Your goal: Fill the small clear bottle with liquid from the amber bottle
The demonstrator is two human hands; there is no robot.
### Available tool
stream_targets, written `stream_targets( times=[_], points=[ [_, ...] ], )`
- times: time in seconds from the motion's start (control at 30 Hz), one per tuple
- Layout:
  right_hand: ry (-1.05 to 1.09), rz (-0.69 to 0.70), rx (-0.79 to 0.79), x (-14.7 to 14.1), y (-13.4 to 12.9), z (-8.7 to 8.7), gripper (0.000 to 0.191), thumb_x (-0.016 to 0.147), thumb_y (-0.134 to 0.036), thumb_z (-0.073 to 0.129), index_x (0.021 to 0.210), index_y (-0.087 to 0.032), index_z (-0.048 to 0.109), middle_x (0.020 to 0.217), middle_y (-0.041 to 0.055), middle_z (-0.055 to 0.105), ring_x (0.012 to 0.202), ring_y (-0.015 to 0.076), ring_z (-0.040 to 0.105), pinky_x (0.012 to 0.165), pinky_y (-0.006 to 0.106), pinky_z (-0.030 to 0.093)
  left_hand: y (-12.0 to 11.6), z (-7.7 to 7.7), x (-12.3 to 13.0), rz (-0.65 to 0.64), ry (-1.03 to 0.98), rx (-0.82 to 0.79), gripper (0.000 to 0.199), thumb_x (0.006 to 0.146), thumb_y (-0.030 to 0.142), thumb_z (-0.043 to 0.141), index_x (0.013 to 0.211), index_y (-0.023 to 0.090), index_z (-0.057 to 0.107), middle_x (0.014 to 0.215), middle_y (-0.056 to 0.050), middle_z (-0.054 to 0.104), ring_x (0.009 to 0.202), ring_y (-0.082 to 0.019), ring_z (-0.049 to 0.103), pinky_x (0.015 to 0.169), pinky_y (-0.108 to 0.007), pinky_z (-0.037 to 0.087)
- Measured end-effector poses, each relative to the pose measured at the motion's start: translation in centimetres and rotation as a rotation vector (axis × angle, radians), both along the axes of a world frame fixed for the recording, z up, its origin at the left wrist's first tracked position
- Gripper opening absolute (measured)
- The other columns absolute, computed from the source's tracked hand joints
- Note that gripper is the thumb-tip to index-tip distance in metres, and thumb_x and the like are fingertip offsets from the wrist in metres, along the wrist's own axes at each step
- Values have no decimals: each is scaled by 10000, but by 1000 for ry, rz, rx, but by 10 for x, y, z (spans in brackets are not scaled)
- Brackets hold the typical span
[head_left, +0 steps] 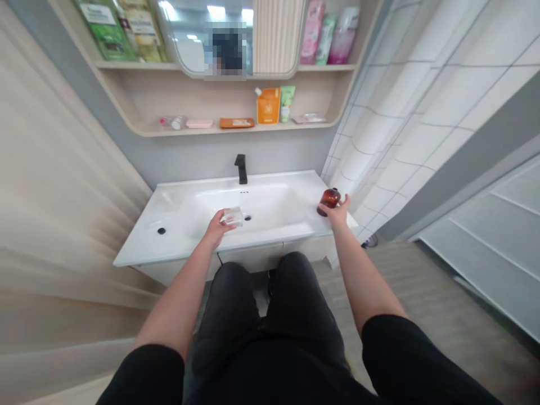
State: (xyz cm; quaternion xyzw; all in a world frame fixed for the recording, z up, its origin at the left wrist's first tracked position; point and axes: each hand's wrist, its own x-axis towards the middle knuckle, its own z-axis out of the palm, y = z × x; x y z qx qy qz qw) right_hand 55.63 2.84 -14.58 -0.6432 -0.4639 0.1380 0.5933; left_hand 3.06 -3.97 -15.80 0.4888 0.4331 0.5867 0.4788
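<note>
Over the front of the white sink basin [278,216], my left hand [216,228] grips a small clear container [233,216] between thumb and fingers. Its exact kind is hard to make out. At the right end of the countertop, my right hand [336,214] is closed around a brown translucent bottle [329,199], thumb on the near side. The bottle's opening shows at its top, and part of its right side is hidden by the hand. A black faucet [242,169] rises behind the basin, above the drain [247,217].
Above the sink, a shelf [202,133] carries an orange pouch [269,106], a green tube [287,104], an orange packet [237,122] and a pink box [199,123]. A mirror [274,39] hangs between bottles. Curtains [63,185] border the left; a dark hole [161,230] marks the counter.
</note>
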Motion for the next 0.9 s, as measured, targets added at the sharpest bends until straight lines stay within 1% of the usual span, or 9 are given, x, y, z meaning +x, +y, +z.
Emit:
stream_targets(
  times=[0.07, 0.13, 0.2, 0.3, 0.4, 0.53, 0.67, 0.77, 0.9],
  points=[
    [97, -20, -85, -5, 5, 0, 926, 559, -495, 1004, 1340, -233, 582, 1266, 143, 734, 1101, 337, 735, 1039, 562, 610, 1, -1, 0, 13, -25, -8, 829, 485, 266, 1061, 1232, 255, 703, 1332, -79, 728, 1206, -303, 728, 1154, -559, 566],
    [115, -30, -127, -15, 5, 1, 767, 568, -491, 997, 1182, -233, 617, 1143, 114, 757, 1023, 309, 729, 995, 531, 612, 1, -2, 0, 38, -48, -12, 858, 469, 246, 1055, 1249, 255, 698, 1350, -78, 720, 1199, -298, 729, 1167, -559, 549],
    [115, 8, -115, -30, 4, 2, 723, 560, -497, 999, 1119, -237, 621, 1095, 98, 760, 996, 295, 723, 960, 501, 615, 2, -2, 0, 42, -46, -21, 827, 482, 248, 1050, 1232, 242, 702, 1320, -82, 733, 1192, -299, 727, 1180, -562, 532],
    [143, 178, -68, -63, -1, 2, 796, 525, -530, 1009, 1166, -237, 638, 1116, 77, 765, 1008, 293, 729, 971, 499, 619, 2, -2, 0, 15, -39, -33, 764, 518, 262, 1049, 1200, 225, 708, 1263, -83, 753, 1186, -302, 725, 1175, -559, 528],
    [188, 359, -36, -108, -5, 3, 839, 541, -564, 993, 1236, -239, 655, 1183, 79, 776, 1048, 292, 736, 1016, 510, 616, 2, -2, 0, 24, -51, -17, 753, 515, 263, 1056, 1183, 224, 711, 1263, -73, 754, 1179, -288, 722, 1179, -540, 525],
    [238, 587, -75, -177, -10, 6, 824, 588, -540, 971, 1295, -254, 660, 1221, 68, 787, 1104, 294, 746, 1052, 512, 616, 2, -1, -1, 19, -87, -4, 756, 525, 263, 1056, 1194, 225, 707, 1255, -64, 758, 1144, -265, 733, 1162, -512, 537],
    [299, 786, -121, -236, -15, 6, 797, 601, -487, 981, 1288, -259, 647, 1230, 71, 787, 1136, 310, 748, 1090, 524, 604, 0, 2, -3, -11, -165, -24, 812, 524, 271, 1057, 1240, 232, 677, 1240, -60, 757, 1104, -261, 750, 1076, -501, 587],
    [339, 879, -152, -262, -16, 0, 817, 592, -472, 978, 1298, -263, 622, 1243, 62, 782, 1167, 312, 746, 1105, 529, 596, -3, 6, -4, -44, -219, -67, 838, 526, 265, 1057, 1259, 239, 651, 1283, -68, 750, 1114, -274, 758, 1024, -504, 613],
    [335, 921, -173, -272, -13, -10, 811, 582, -436, 984, 1283, -266, 613, 1229, 42, 790, 1175, 300, 746, 1129, 531, 579, -6, 11, -5, -57, -257, -87, 861, 530, 229, 1046, 1275, 270, 617, 1294, -57, 736, 1142, -282, 749, 1002, -529, 633]
  ],
)
